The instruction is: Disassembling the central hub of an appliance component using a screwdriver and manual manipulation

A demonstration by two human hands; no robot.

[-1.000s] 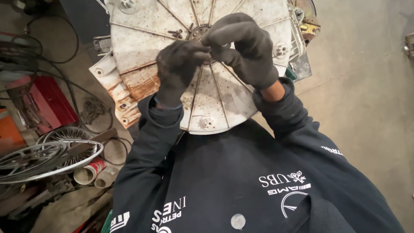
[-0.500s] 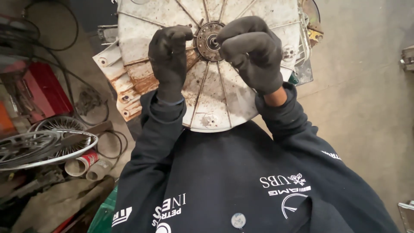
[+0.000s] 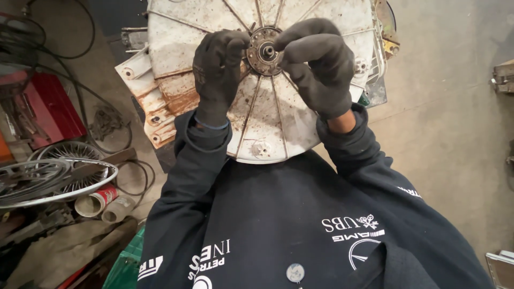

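Observation:
A round white washing-machine tub (image 3: 267, 128), rust-stained with radial ribs, lies on the floor in front of me. At its centre is a rusty round metal hub (image 3: 263, 52) with a shaft end in the middle. Both hands wear black gloves. My left hand (image 3: 217, 69) pinches the hub's left rim with thumb and fingers. My right hand (image 3: 316, 64) curls over the hub's right rim, fingertips against it. My dark sweatshirt fills the lower view.
A red metal box (image 3: 48, 107) and black cables (image 3: 59, 64) lie at the left. Bicycle wheel rims (image 3: 53, 174), two cans (image 3: 99, 202) and a green crate (image 3: 126, 262) sit at the lower left. Concrete floor (image 3: 450, 123) spreads to the right, with a metal part (image 3: 503, 77) at the edge.
My hands, bunched together over the hub a second ago, have spread to either side of it, so the hub now shows between them. The tub sits lower in view.

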